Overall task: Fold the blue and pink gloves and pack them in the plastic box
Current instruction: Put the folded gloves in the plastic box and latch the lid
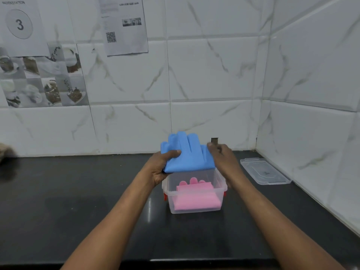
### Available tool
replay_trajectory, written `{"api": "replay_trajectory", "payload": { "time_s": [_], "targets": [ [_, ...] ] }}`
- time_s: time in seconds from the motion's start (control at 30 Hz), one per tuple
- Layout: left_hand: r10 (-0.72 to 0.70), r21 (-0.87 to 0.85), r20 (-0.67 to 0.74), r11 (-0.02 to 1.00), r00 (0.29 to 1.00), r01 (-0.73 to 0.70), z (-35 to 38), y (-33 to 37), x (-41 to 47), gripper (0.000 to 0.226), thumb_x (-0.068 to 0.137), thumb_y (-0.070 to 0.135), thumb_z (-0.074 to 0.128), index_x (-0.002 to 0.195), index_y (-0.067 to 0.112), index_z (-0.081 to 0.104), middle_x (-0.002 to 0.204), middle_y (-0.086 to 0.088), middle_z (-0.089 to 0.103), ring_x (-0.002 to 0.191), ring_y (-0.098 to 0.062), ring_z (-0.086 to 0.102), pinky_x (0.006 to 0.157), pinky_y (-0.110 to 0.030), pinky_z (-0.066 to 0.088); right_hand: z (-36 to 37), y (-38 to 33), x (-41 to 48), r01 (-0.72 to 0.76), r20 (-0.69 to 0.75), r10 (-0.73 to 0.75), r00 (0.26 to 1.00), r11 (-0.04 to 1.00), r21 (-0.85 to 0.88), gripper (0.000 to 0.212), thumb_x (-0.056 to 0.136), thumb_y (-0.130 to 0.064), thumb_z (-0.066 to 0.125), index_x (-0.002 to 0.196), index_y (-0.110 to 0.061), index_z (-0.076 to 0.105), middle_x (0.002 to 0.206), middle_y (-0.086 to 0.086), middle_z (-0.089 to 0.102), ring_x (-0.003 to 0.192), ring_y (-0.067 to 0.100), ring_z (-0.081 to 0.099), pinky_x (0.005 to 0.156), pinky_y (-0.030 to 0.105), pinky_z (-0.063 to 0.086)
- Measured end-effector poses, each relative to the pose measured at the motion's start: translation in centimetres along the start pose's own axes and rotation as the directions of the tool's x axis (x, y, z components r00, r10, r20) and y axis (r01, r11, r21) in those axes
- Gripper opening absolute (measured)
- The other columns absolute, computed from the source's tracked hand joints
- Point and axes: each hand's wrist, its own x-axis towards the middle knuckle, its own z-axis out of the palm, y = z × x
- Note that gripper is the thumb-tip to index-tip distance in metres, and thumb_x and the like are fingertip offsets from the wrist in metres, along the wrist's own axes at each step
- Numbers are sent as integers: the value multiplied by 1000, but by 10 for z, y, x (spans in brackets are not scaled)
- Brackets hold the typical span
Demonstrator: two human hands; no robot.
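Blue gloves point(187, 152), folded into a flat stack, sit pinched between both hands above the far rim of the plastic box point(194, 209). On the left hand point(163, 168) the thumb presses on top of the stack and the fingers curl beneath it, clamped on its left edge. The right hand point(224, 158) grips the right edge, thumb on top, its fingers hidden behind the stack. Just below and nearer than the fingers, pink gloves point(196, 195) lie folded on the floor of the box, which stands on a black counter point(78, 211). Well right of the right hand's fingers, a clear lid point(265, 171) lies flat by the tiled wall point(214, 75).
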Motion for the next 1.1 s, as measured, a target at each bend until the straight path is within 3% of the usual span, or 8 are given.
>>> {"api": "replay_trajectory", "payload": {
  "time_s": [0.1,0.23,0.43,0.57,0.67,0.83,1.03,1.1],
  "targets": [
    [308,353,107,877,945,-326,1,7,0,33,79,22,77,108,7,70,95,-4,76,88,-18,72,70,-29,57,-7,-8,8,-257,88,245,966,948,187,72,89,-71,35,96,-5,63,91,13,69,82,30,69,70,42,61],
    [465,490,394,624,793,-609,3,12,-5,4,87,22,69,88,22,73,86,12,69,81,-3,63,71,-19,51,-19,-10,22,-619,433,461,775,694,369,96,82,-81,33,129,1,51,121,24,60,103,43,66,77,55,57],
    [549,586,502,352,668,-730,-2,0,9,14,88,8,59,100,7,67,90,-1,65,80,-5,58,72,-20,45,-17,0,25,-780,687,397,609,458,427,37,93,-33,61,111,-1,61,108,23,67,85,41,67,66,56,60],
    [506,585,674,80,538,-807,-9,3,26,22,88,-5,58,106,2,68,113,-11,63,104,-21,61,89,-26,46,-15,5,41,-740,623,404,670,434,514,41,89,-27,67,118,1,58,118,20,64,100,32,65,75,45,59],
    [398,588,770,-135,499,-798,-21,-15,29,24,84,-9,63,104,1,71,115,-19,59,106,-24,53,92,-34,43,-10,12,40,-661,535,435,725,656,363,28,89,-13,67,112,1,60,101,19,67,94,29,67,70,44,60],
    [161,605,793,-309,587,-733,-28,-25,33,31,82,-2,66,109,13,71,118,-12,59,105,-30,53,90,-46,46,9,15,32,-469,299,455,839,883,-28,8,86,9,64,81,10,58,85,23,60,66,27,64,39,32,55],
    [-166,512,723,-523,670,-681,-30,-10,37,56,85,2,56,132,31,48,132,-1,42,116,-20,42,95,-32,43,29,18,28,-307,154,394,906,864,-399,17,87,2,63,74,1,53,77,18,56,64,28,59,45,30,53],
    [-228,493,699,-534,678,-687,-28,-9,37,57,87,1,55,132,34,47,129,0,42,115,-20,44,90,-34,46,38,18,23,-202,147,349,926,783,-588,5,88,1,60,92,1,57,89,18,60,71,27,59,55,30,55]
  ]
}}
